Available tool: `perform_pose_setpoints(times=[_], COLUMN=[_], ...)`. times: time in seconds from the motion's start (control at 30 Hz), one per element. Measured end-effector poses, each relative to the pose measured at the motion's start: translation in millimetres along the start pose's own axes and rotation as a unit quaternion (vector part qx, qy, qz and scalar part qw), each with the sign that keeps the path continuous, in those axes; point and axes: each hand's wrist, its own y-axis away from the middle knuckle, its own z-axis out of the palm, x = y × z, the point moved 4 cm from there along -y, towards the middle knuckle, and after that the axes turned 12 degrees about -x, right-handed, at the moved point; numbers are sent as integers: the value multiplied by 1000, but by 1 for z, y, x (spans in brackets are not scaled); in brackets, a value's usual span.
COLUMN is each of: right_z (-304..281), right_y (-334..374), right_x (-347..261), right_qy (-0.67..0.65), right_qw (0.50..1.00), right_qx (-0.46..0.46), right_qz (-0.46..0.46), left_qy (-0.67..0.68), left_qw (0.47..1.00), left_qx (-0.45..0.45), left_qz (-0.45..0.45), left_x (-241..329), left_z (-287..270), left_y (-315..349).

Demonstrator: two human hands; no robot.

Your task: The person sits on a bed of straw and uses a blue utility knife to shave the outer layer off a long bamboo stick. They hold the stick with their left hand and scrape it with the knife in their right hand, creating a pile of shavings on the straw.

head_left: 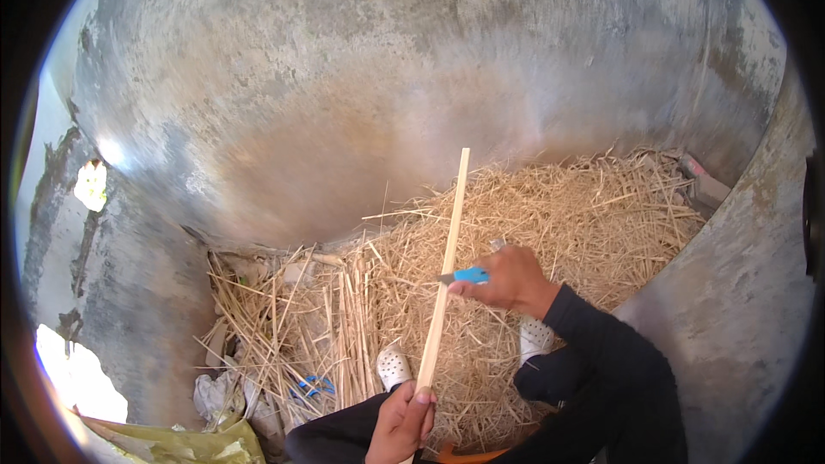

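My left hand is closed round the lower end of a long pale strip of split wood or bamboo, which slants up and away from me. In my right hand is a blue-handled utility knife. Its grey blade lies against the strip near the middle, pointing left. The right fingers wrap the handle, so most of it is hidden. The near end of the strip is partly covered by my left fingers.
Straw-like shavings cover the floor around my white clogs. Loose thin strips lie in a pile to the left, beside a blue object. Worn concrete walls enclose the space. A yellow-green sack sits at lower left, and a brick at far right.
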Motion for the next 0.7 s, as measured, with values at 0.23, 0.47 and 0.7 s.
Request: perform_pose_setpoints(times=[0.23,0.47,0.7], right_z=[3,15,0], right_y=[-6,13,16], right_x=[8,-15,-44], right_qy=[61,28,84], right_qw=[997,999,985], right_qx=[48,-11,37], right_qz=[-10,-23,-147], left_qy=[-2,17,109], left_qw=[1000,999,992], left_qx=[31,12,-27], left_qz=[5,-48,-50], left_x=[13,18,6], left_z=[8,2,0], left_y=[12,22,20])
